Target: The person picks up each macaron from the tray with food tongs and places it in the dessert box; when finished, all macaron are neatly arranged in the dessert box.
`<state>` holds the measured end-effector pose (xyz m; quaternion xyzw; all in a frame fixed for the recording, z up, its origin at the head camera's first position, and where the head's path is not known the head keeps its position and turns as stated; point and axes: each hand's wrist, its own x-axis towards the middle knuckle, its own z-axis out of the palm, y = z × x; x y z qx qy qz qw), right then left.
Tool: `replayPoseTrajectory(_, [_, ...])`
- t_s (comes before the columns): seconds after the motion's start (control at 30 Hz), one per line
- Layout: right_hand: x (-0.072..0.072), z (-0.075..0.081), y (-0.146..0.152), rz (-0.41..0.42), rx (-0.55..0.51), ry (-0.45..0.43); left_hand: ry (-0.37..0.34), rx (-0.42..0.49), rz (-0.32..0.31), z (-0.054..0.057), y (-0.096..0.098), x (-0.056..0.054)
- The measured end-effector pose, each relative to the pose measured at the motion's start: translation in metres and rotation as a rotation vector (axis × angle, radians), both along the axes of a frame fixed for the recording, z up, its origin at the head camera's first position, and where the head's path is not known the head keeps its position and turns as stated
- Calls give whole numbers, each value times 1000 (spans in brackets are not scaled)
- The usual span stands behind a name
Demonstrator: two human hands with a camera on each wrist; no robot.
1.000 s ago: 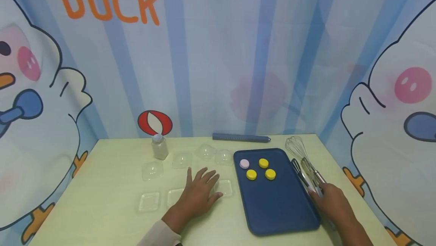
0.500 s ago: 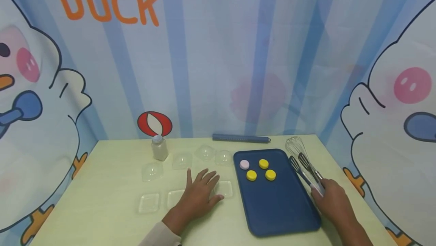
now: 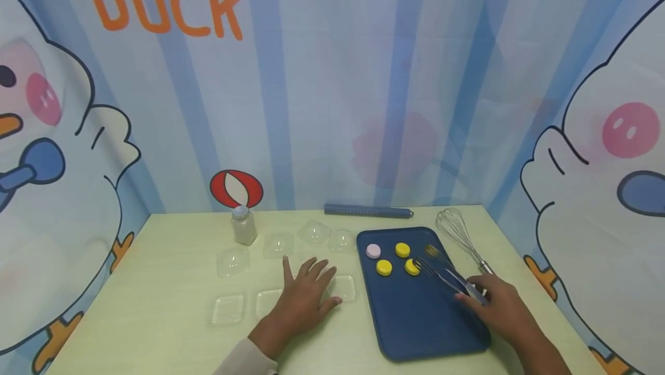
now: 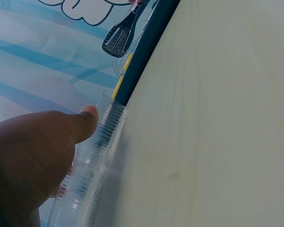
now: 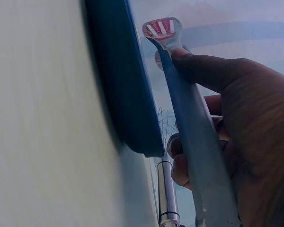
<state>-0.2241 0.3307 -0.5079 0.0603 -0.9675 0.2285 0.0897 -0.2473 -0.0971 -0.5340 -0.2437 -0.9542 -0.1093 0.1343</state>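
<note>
My right hand (image 3: pixel 503 307) grips a pair of metal tongs (image 5: pixel 191 137), thumb on one arm and fingers curled round the other side. The slotted tips are spread apart over the blue tray (image 3: pixel 415 326), one of them overlapping a yellow macaron-like disc (image 3: pixel 411 267) in the head view. Two more yellow discs (image 3: pixel 384 268) and a pale pink one (image 3: pixel 373 251) lie near the tray's far left part. Fingers spread, my left hand (image 3: pixel 298 301) lies over the clear plastic square bases, one base (image 3: pixel 343 288) showing beside its thumb. The left wrist view shows ridged clear plastic (image 4: pixel 97 146) by the thumb.
Behind the left hand stand several clear domed lids (image 3: pixel 279 244) and a small capped jar (image 3: pixel 243 225). A long blue-grey bar (image 3: pixel 368 211) lies along the table's back edge. A whisk (image 3: pixel 462 235) lies right of the tray. Another clear base (image 3: pixel 228 310) sits to the left.
My right hand has carried the tongs from beside the tray's right edge leftward over the tray, and their arms have spread. The left hand has stayed in place.
</note>
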Motion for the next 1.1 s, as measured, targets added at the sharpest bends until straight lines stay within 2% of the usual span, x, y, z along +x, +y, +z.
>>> replayPoseTrajectory(0.27, [-3,-8,-3,74,51,63,-16,10,-5,-1,1,1])
replayPoseTrajectory(0.47, [-3,-7,-7,73,78,51,-6,10,5,-1,1,1])
replayPoseTrajectory(0.77, [-3,-5,-12,79,146,59,-41,4,34,-3,2,0])
replayPoseTrajectory(1.1, [-1,-5,-11,77,143,52,-17,-7,11,-3,3,-1])
